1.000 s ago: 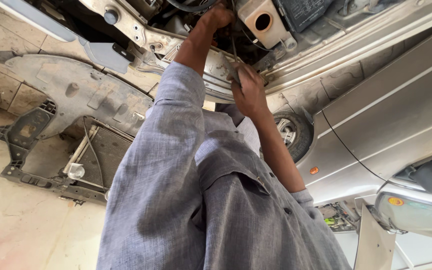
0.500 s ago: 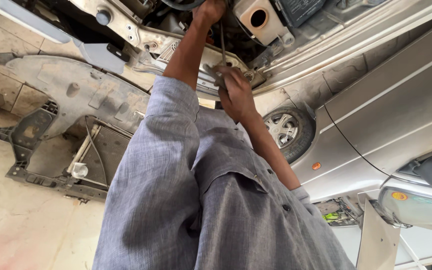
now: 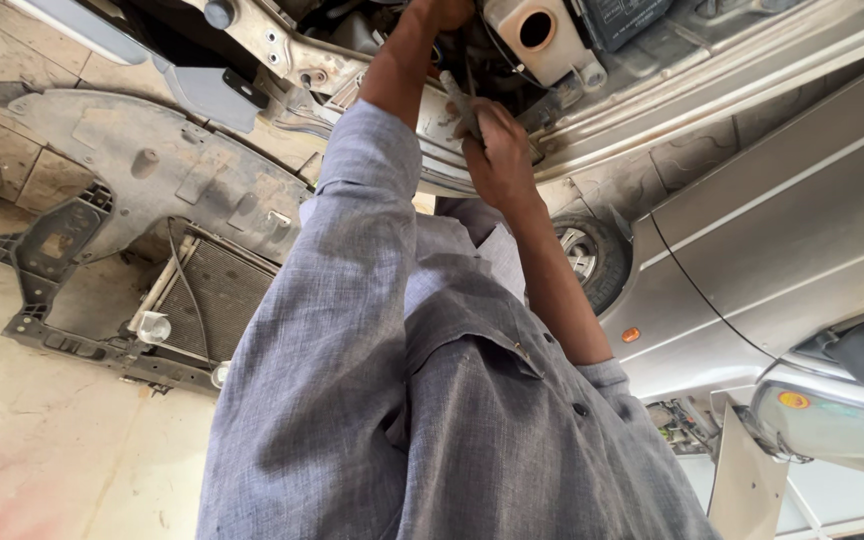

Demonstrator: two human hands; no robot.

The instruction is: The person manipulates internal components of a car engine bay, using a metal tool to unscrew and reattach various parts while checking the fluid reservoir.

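My left hand [image 3: 440,12] reaches deep into the open engine bay [image 3: 352,30] of a silver car and is cut off by the top edge, so its grip is hidden. Lower down, my right hand [image 3: 497,150] is closed around a slim metal tool [image 3: 455,95] whose end points up toward the front crossmember [image 3: 592,120]. A white plastic reservoir [image 3: 537,35] with a round opening sits just right of both hands. My grey shirt sleeves fill the middle of the view.
A removed radiator [image 3: 202,295] in its black frame and a grey plastic undertray [image 3: 142,175] lie on the concrete floor at left. A second silver car body [image 3: 782,220], a wheel [image 3: 589,258] and a loose headlamp [image 3: 827,425] stand at right.
My right hand has risen a little toward the engine bay with the tool. My left hand has pushed further in, nearer the top edge.
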